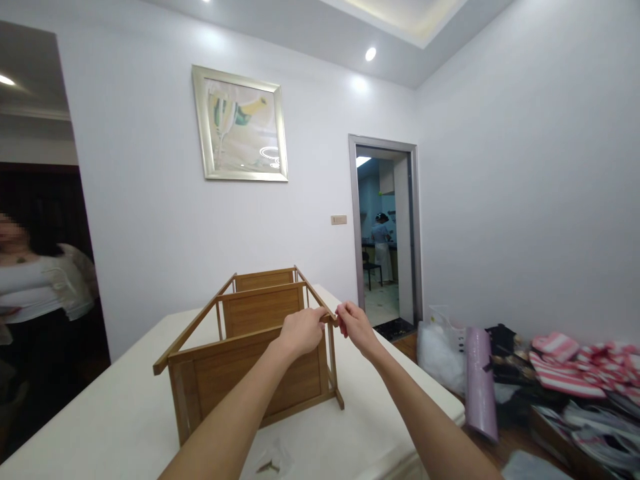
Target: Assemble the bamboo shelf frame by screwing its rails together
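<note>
Head view: wooden rack [260, 363] on the white table [367, 427], left of centre, its three panels standing upright one behind another, near to far, joined by long rails. Left hand [303, 330] at the rack's near right upper corner, fingers curled closed over the wood there. Right hand [353, 325] just to the right of the same corner, fingers curled in, thumb and forefinger pinched together at the rail end; whether a small part sits between them, cannot tell. Clear plastic bag [284, 460] on the table's near side, small brownish piece [269, 467] at it, details too small to read. Floor at right: purple roll [481, 387] upright, pale plastic bundle [440, 357] to its left, pink-and-white striped cloth [565, 373] farther right. Far wall: framed picture [245, 130], doorway [354, 220] to its right, one person [383, 247] beyond it. Second person [30, 287] at far left, blurred.
</note>
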Demonstrator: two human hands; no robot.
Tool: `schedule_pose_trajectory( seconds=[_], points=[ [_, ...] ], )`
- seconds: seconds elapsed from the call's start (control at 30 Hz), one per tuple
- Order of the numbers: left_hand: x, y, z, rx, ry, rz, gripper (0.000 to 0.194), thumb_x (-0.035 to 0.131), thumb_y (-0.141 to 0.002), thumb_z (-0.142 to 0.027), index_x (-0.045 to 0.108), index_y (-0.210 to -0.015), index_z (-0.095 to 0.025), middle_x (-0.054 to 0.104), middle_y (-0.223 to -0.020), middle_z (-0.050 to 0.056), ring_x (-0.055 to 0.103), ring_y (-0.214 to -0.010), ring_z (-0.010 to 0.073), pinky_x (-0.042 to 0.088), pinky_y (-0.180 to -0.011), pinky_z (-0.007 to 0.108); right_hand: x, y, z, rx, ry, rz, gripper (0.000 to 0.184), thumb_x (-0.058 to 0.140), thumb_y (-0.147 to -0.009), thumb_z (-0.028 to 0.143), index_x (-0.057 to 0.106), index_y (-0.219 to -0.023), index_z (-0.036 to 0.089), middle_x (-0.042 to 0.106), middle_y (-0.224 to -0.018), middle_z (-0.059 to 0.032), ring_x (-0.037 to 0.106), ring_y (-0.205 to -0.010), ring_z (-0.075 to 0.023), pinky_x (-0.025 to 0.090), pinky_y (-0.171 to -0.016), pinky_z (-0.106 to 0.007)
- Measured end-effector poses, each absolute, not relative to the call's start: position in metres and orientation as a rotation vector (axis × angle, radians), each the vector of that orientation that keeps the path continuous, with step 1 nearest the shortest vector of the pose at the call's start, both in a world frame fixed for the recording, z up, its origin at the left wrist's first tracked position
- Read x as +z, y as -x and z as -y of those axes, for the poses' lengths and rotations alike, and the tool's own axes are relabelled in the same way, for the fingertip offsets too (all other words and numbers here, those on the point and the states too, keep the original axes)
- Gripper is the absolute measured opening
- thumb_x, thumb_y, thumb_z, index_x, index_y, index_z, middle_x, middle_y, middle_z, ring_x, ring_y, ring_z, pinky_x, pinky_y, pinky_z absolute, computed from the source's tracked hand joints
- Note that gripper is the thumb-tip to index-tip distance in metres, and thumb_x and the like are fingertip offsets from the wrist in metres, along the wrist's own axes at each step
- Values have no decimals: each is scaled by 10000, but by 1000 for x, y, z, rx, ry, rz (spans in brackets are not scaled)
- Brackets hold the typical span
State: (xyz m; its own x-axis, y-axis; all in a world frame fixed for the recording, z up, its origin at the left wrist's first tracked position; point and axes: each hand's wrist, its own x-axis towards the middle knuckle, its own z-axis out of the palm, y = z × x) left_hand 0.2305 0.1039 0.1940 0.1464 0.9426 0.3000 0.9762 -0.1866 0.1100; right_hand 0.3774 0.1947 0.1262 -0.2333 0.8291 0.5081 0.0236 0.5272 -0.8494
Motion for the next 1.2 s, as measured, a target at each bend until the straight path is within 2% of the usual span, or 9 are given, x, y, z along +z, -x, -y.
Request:
schedule_pose_trajectory(
  seconds=[0.17, 0.33, 0.63, 0.9, 1.2],
  points=[
    [193, -232, -103, -461, 2274, 1927, 319, 416, -895, -246, 618, -1130, -318, 724, -1143, 47, 674, -1051, 267, 512, -827, 370, 123, -378, -194, 903, 706, 1686, 201, 530, -839, 410, 505, -787, 218, 516, -582, 53, 491, -501, -111, 376, -445, -210],
    [192, -233, -102, -460, 2261, 1928, 294, 418, -902, -257, 618, -1113, -304, 726, -1134, 51, 677, -1040, 265, 511, -831, 372, 120, -377, -198, 890, 690, 1722, 182, 520, -849, 396, 489, -804, 223, 515, -640, 50, 518, -566, -118, 388, -469, -207],
    [192, -234, -101, -442, 2241, 1921, 318, 415, -910, -247, 612, -1154, -301, 726, -1129, 64, 680, -1036, 256, 510, -832, 358, 118, -371, -202, 884, 712, 1747, 385, 459, -902, 540, 413, -671, 235, 414, -527, 62, 397, -486, -116, 311, -454, -230],
    [191, -233, -102, -441, 2244, 1904, 332, 418, -910, -259, 604, -1180, -314, 727, -1123, 64, 685, -1030, 274, 519, -830, 389, 121, -364, -201, 934, 720, 1692, 526, 452, -844, 693, 427, -603, 226, 327, -468, 68, 326, -449, -107, 253, -443, -249],
    [191, -234, -100, -434, 2235, 1911, 336, 424, -920, -248, 603, -1197, -310, 720, -1145, 63, 682, -1038, 258, 512, -852, 367, 125, -363, -194, 1018, 718, 1620, 522, 495, -822, 692, 432, -599, 225, 319, -455, 73, 295, -427, -95, 221, -420, -244]
  ],
)
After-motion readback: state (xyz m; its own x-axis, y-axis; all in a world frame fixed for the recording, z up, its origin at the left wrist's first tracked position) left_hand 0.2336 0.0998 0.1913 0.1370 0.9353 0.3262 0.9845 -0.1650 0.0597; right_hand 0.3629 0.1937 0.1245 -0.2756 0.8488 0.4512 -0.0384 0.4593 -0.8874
